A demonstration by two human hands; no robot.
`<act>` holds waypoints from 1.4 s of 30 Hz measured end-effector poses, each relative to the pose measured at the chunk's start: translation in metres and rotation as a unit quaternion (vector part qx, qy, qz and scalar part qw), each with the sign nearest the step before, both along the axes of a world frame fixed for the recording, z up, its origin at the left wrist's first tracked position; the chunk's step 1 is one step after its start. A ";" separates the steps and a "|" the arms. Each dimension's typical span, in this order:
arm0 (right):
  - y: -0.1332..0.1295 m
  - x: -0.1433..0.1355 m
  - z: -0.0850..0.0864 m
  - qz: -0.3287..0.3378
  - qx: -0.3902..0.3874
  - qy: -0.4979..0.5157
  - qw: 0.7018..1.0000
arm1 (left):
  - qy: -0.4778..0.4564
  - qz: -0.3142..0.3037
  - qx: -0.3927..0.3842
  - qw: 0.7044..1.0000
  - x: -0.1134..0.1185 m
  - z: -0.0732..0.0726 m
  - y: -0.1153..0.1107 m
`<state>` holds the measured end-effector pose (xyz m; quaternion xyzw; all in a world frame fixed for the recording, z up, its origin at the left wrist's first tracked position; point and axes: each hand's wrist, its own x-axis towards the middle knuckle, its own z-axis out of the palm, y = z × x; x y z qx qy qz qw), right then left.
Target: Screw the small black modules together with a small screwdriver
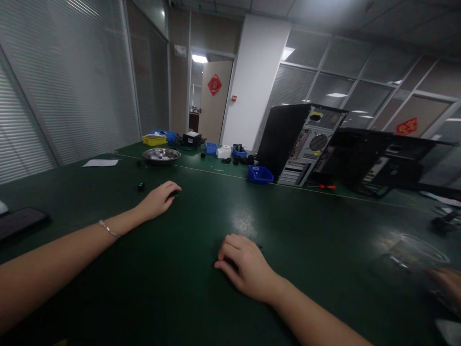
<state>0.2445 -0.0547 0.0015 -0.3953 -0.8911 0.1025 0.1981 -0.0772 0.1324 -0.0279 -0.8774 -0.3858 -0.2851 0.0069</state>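
My left hand (158,199) lies stretched out on the dark green table (201,298), palm down, fingertips curled over something small and dark that I cannot make out. A thin bracelet circles that wrist. My right hand (245,266) rests nearer to me on the table with its fingers curled under; a thin dark object pokes out beside it. A small black part (140,186) sits just left of my left hand.
A metal bowl (162,154), a yellow bin (154,139), blue bins (260,174) and a paper sheet (100,163) sit far back. Two computer cases (300,144) stand at right. A clear bowl (418,252) and another person's hand (448,283) are at the right edge.
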 end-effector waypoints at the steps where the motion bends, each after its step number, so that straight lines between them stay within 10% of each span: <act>1: 0.000 -0.001 0.000 -0.001 0.003 -0.002 1.000 | -0.006 0.006 0.004 1.000 0.001 0.001 -0.001; 34: -0.008 0.008 0.006 0.006 0.001 -0.017 1.000 | -0.076 0.046 -0.145 0.985 0.001 0.011 0.011; 42: -0.010 0.014 0.008 -0.044 -0.015 0.022 0.999 | -0.153 -0.026 -0.319 0.935 0.069 0.039 -0.050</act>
